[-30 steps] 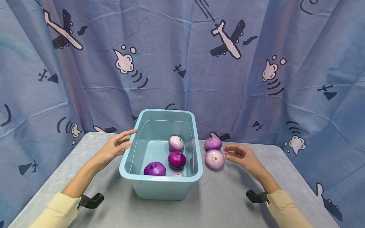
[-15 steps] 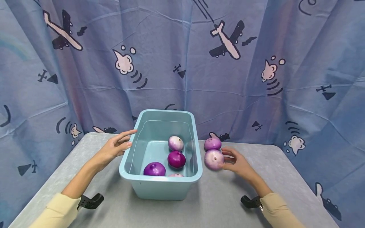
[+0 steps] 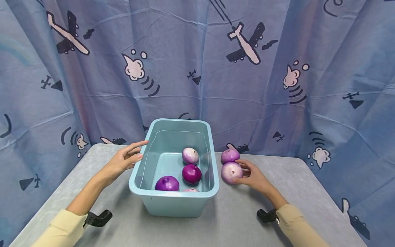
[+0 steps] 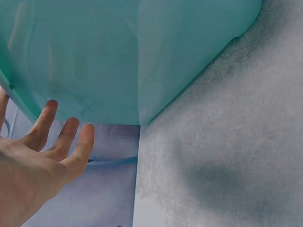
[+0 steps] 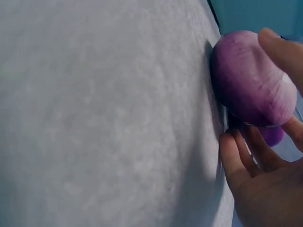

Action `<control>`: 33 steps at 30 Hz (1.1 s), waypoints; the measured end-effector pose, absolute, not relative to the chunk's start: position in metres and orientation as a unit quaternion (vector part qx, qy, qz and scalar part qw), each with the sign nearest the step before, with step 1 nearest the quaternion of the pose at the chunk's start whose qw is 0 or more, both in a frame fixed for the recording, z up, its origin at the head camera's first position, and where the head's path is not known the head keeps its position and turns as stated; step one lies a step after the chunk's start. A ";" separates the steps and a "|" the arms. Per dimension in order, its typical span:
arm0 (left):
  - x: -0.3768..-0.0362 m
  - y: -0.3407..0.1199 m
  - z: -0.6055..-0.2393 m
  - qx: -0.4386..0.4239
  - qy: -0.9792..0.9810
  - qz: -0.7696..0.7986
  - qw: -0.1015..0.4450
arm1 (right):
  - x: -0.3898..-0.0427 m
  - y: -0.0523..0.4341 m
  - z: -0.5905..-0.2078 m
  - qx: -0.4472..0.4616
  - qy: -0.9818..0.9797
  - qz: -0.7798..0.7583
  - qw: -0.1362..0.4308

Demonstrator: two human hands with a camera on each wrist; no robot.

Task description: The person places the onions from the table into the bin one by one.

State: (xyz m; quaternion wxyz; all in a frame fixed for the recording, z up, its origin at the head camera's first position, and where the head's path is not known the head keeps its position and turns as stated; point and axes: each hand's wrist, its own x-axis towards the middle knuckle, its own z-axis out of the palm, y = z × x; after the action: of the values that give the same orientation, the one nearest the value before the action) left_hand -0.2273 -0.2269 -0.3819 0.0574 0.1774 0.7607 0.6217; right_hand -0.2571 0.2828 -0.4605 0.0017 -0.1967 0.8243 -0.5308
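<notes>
A pale purple onion [image 3: 230, 171] lies on the grey table [image 3: 240, 219] just right of a light blue bin [image 3: 179, 206]. My right hand [image 3: 247, 173] grips it from the right; in the right wrist view the thumb [image 5: 284, 52] lies over this onion [image 5: 246, 80] and the fingers [image 5: 236, 156] curl beneath. A second onion [image 3: 229, 155] sits right behind it. Inside the bin lie several onions, one pale [image 3: 190, 155] and two dark purple [image 3: 191, 173] [image 3: 167, 183]. My left hand [image 3: 133, 154] is open, fingers straight, beside the bin's left wall [image 4: 118, 56].
A blue curtain [image 3: 197, 68] printed with aeroplanes hangs close behind the table and wraps both sides. Black wrist mounts [image 3: 98, 218] [image 3: 266, 215] sit by my yellow sleeves. Bare table surface lies in front of the bin and to the far right.
My right hand moved left from open air beside the pale onion and closed its fingers round it. The left hand, the bin and the other onions stayed where they were.
</notes>
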 end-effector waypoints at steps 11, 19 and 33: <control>-0.227 -0.226 -0.382 0.178 0.759 0.624 0.056 | -0.260 0.280 -0.464 -0.196 0.829 -0.525 -0.007; -0.227 -0.227 -0.382 0.181 0.758 0.624 0.058 | -0.256 0.278 -0.465 -0.191 0.821 -0.538 -0.008; -0.228 -0.227 -0.383 0.178 0.762 0.621 0.056 | -0.248 0.285 -0.448 -0.163 0.822 -0.546 -0.012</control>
State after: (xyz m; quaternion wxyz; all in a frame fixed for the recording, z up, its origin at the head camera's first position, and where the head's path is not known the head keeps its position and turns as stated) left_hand -0.2276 -0.2271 -0.3827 0.0564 0.1775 0.7616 0.6207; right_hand -0.2479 0.2850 -0.4476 -0.0117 -0.1628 0.8220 -0.5455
